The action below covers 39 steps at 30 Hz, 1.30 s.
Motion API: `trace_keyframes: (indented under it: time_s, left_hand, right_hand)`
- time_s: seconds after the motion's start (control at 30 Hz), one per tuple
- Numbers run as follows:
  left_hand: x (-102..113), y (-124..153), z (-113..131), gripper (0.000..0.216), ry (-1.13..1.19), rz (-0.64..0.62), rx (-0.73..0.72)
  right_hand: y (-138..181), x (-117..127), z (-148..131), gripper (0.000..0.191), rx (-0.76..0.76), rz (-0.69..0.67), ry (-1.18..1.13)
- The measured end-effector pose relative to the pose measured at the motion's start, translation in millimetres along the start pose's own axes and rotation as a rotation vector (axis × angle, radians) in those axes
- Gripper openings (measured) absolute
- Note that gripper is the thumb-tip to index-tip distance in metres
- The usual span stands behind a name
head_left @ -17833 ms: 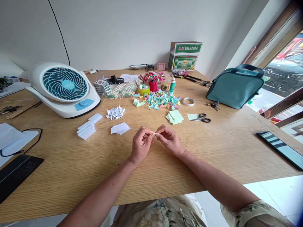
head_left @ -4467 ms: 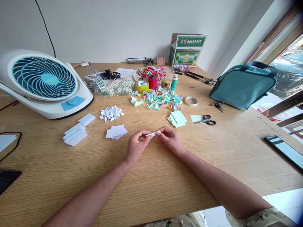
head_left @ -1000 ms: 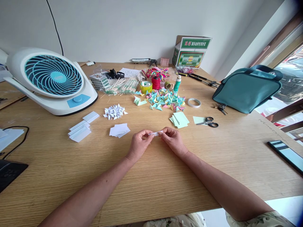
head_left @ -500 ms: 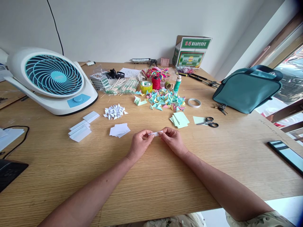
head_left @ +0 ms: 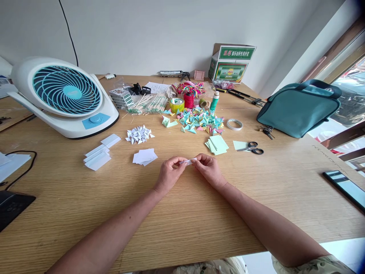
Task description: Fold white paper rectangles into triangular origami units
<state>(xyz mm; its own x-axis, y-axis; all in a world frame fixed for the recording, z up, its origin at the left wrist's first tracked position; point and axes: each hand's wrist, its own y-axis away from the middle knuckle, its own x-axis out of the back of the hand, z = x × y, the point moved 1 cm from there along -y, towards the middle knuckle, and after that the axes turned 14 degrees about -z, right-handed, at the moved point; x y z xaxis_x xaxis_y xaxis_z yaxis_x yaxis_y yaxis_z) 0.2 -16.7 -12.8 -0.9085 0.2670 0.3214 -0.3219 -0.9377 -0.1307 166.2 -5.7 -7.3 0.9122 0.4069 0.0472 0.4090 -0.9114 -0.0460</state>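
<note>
A narrow strip of folded white paper (head_left: 188,162) spans the gap between my two hands, low over the wooden table. My left hand (head_left: 170,173) pinches its left end, and my right hand (head_left: 209,169) pinches the right end between thumb and fingers. To the left of my hands lie loose white paper sheets (head_left: 145,156). Beyond them is a heap of small folded white paper pieces (head_left: 139,134). A stack of pale green paper sheets (head_left: 217,145) lies just past my right hand. Farther back is a pile of coloured folded paper pieces (head_left: 199,121).
A white fan (head_left: 94,121) stands at the left, near more white paper strips (head_left: 98,158). Black-handled scissors (head_left: 252,147) and a roll of white tape (head_left: 235,124) lie right of the coloured pile. At the right are a teal bag (head_left: 298,110), keys (head_left: 267,131) and a phone (head_left: 345,189).
Both hands keep their pinch on the white paper with almost no movement. The whole view has shifted very slightly.
</note>
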Motion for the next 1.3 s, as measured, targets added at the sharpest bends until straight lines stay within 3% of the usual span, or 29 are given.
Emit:
trace_keyframes:
  time_s: [0.47,0.73,1.0,1.17,1.3]
  left_hand:
    - [2.2,-0.2,2.7,0.020,-0.056,0.010,0.032]
    - [2.0,0.2,3.0,0.022,-0.069,0.010,0.023]
    - [4.3,-0.8,-2.0,0.019,-0.113,0.035,0.020]
    - [10.5,-2.2,-0.9,0.015,-0.237,0.043,-0.026]
    - [13.9,-3.5,1.9,0.011,-0.318,-0.022,-0.090]
  right_hand:
    - [-1.2,-4.0,8.8,0.034,0.072,-0.076,0.031]
    - [-1.2,-4.8,7.7,0.035,0.017,-0.040,0.135]
    - [2.4,-2.1,0.2,0.036,-0.028,-0.137,0.136]
    - [1.5,0.6,2.4,0.025,0.022,-0.132,0.190]
    - [2.2,0.6,4.6,0.017,0.054,-0.104,0.360]
